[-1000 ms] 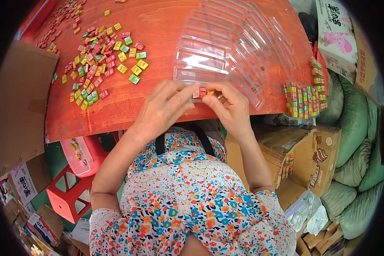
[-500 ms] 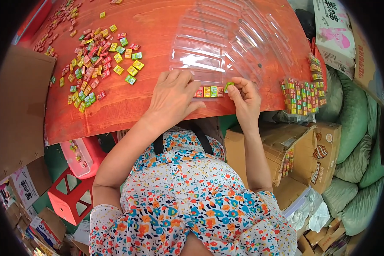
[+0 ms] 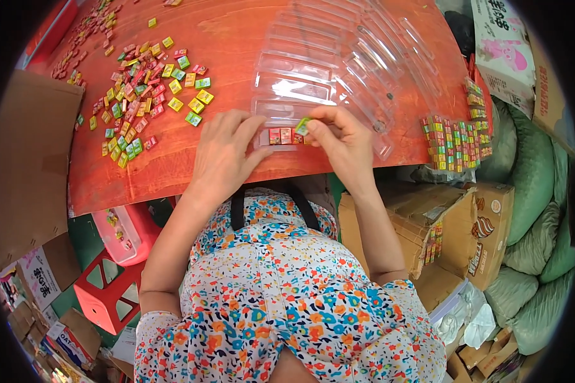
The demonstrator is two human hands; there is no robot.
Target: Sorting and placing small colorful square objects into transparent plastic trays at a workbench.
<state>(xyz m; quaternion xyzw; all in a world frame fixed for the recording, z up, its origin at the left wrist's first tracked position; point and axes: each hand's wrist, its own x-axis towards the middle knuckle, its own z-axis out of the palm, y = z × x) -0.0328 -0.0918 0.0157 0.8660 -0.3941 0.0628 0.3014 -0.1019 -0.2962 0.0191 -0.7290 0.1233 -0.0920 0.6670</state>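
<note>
My right hand (image 3: 346, 145) pinches a small green box (image 3: 302, 126) between thumb and fingertips. It is raised just above a row of small red boxes (image 3: 280, 136) in a narrow clear plastic tray (image 3: 264, 137) near the table's front edge. Part of that row is hidden beneath the right hand. My left hand (image 3: 223, 153) is at the tray's left end, thumb and index finger spread on either side of it, with nothing seen gripped. Beyond the hands, more clear plastic trays (image 3: 297, 67) lie side by side in a fanned layout.
Loose red, yellow and green boxes (image 3: 134, 96) are scattered across the left of the red table (image 3: 230, 57). Stacked boxes (image 3: 450, 143) stand at its right edge. Below are an open carton (image 3: 450, 223), a red stool (image 3: 102, 297) and a pink bin (image 3: 131, 236). Green sacks (image 3: 533, 185) line the right.
My left hand has slid left along the tray, uncovering red boxes in the row. My right hand has also moved left, still pinching the green box.
</note>
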